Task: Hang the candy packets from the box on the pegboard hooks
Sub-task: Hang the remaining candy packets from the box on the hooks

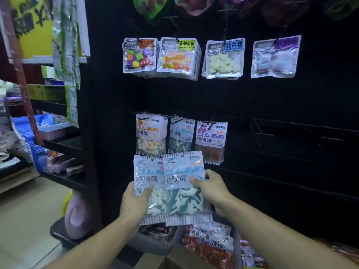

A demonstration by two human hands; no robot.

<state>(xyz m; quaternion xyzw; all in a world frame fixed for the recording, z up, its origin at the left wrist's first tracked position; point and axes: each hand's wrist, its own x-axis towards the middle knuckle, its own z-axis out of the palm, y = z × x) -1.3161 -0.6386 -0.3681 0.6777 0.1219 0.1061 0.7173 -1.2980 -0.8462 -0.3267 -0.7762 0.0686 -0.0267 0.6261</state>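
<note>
I hold two shark-gummy candy packets up in front of the black pegboard [272,98]. My left hand [134,200] grips the left packet [148,175] at its lower left side. My right hand [211,188] pinches the right packet [184,181] at its right edge, thumb on the front. This packet overlaps the left one. Just above them three gummy packets hang on hooks: an egg one [150,135], a shark one [181,135] and a bear one [210,141]. Empty hooks [262,129] stick out to the right of that row.
A higher row carries several clear candy packs [177,56] on hooks. Below my arms lie red snack packets [211,243] in a grey bin and a cardboard box edge [174,259]. Dark shelves with goods [58,144] stand at left, a pink object [77,212] on the floor.
</note>
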